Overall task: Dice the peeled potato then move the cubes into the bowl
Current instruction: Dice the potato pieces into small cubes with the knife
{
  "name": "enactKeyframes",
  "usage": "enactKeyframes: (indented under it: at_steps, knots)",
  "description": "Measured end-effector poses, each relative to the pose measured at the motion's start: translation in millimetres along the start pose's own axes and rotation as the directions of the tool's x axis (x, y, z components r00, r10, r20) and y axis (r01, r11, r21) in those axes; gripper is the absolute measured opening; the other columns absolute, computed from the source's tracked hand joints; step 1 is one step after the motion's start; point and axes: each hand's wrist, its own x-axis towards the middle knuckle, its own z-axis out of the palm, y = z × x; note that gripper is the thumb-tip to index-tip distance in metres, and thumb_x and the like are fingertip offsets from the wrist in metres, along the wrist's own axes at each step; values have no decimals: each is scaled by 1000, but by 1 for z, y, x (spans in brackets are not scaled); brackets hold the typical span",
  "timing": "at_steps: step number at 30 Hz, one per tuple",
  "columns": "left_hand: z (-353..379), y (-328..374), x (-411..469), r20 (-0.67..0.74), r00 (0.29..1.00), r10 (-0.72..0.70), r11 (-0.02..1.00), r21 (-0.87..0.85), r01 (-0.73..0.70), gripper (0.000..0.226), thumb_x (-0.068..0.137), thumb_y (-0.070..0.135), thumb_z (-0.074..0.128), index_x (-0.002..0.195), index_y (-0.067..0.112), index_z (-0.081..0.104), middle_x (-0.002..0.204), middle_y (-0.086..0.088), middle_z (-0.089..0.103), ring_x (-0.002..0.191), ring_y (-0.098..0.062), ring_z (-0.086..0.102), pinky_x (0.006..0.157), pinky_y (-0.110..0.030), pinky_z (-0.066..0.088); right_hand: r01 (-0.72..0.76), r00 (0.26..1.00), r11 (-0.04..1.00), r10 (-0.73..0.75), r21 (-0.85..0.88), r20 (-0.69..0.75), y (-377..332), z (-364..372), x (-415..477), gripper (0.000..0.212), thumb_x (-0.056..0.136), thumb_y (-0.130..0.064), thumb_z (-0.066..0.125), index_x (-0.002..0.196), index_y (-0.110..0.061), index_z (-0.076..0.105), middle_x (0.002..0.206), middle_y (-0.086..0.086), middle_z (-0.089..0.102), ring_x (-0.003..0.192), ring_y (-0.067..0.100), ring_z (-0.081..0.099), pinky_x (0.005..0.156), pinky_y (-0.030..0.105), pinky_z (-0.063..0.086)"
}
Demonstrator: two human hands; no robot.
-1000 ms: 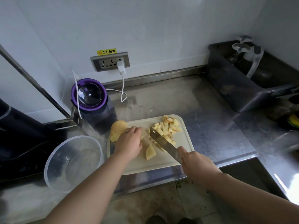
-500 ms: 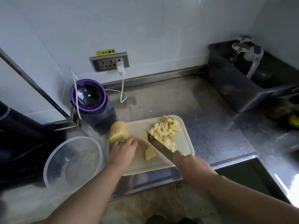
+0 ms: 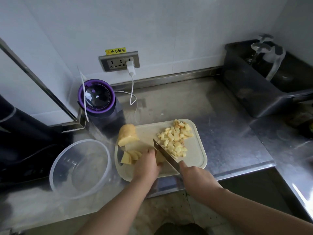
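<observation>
Your left hand (image 3: 146, 165) is curled over a small potato piece (image 3: 160, 159) and pins it to the cutting board (image 3: 194, 155). Your right hand (image 3: 196, 177) is wrapped round the handle of the knife (image 3: 166, 156), whose blade slants down just beside your left fingertips. The uncut chunk (image 3: 127, 136) sits at the board's far left corner, a fan of slices (image 3: 130, 156) lies just left of your left hand, and the finished cubes (image 3: 176, 139) are heaped on the right half. Raw potato is likely to be firm and dense but slick with starch on its cut faces, so lay each piece flat side down and hold it from above with your fingertips tucked back from the edge. The cubes are light and will probably scatter, so gather them against the blade or your palm rather than picking at them. The bowl (image 3: 81, 141) stands just left of the board and holds nothing yet. It looks like thin clear plastic that may slide if bumped. The steel counter (image 3: 186, 102) looks smeared and smooth, and the board lies close to its front edge, so it may shift under pressure. Behind stand a purple-lidded blender (image 3: 99, 99), a wall socket (image 3: 119, 61) with a charger cable (image 3: 133, 85), and a dark bin (image 3: 254, 92) to the right.
</observation>
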Motion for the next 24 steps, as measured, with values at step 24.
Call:
enactKeyframes:
  at_steps: [24]
  knots:
    - [9, -9, 5, -5, 972, -235, 877, -433, 210, 19, 90, 21, 64, 106, 11, 70, 105, -2, 71, 100, -21, 64, 78, -26, 46, 62, 998, 998, -63, -20, -26, -9, -13, -7, 52, 96, -4, 48, 141, -19, 26, 79, 1, 54, 74, 16, 59, 66, 31, 51]
